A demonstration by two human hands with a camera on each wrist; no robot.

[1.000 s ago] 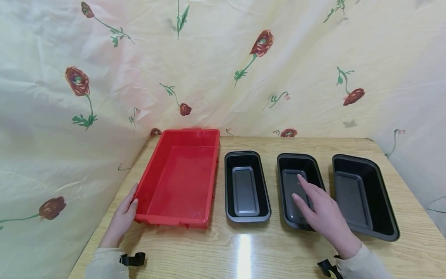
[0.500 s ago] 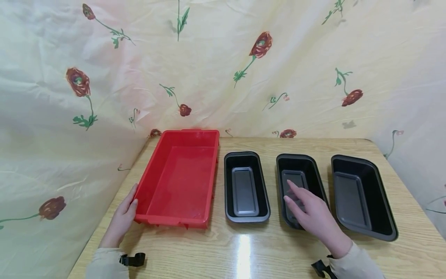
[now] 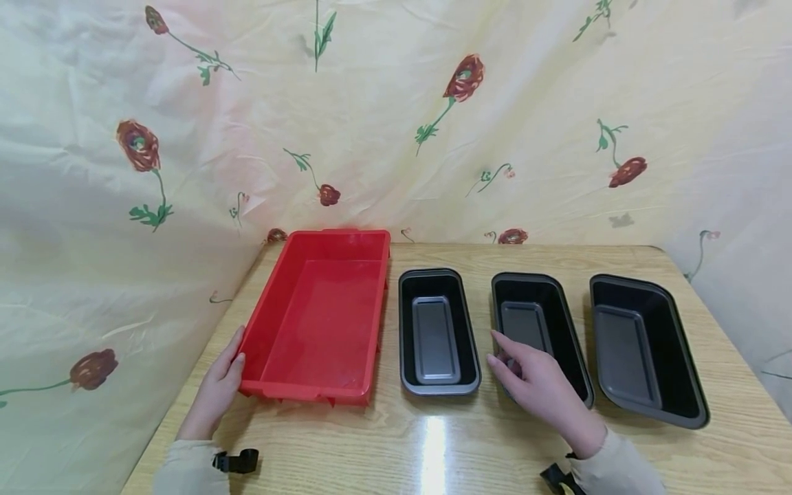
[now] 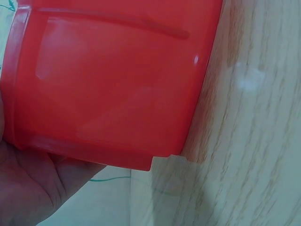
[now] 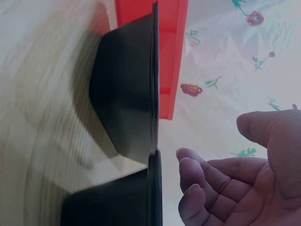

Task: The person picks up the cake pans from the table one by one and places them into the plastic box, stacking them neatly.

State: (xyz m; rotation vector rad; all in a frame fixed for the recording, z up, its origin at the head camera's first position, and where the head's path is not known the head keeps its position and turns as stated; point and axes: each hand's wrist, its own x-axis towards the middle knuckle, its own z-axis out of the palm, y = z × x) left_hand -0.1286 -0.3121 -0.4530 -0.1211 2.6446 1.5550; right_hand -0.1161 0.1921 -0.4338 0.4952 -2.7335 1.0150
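My left hand (image 3: 213,385) grips the near left corner of a red plastic tray (image 3: 322,316), its thumb over the rim and fingers along the outer side. In the left wrist view, the palm (image 4: 30,188) lies against the tray's corner. Relaxed and holding nothing, my right hand (image 3: 547,392) hovers over the near end of the middle black loaf pan (image 3: 524,320), partly covering it. Its thumb and index finger point toward the left loaf pan (image 3: 436,340). The right wrist view shows the loosely bent fingers (image 5: 193,174) apart from the pan rims.
A third, larger-looking black loaf pan (image 3: 625,354) stands at the right on the wooden table (image 3: 346,454). A floral cloth (image 3: 383,124) hangs behind and at both sides. Loose black strap ends (image 3: 238,460) stick out at both sleeves.
My right hand has moved left and a little toward me over the middle loaf pan. The left hand, tray and pans have stayed put.
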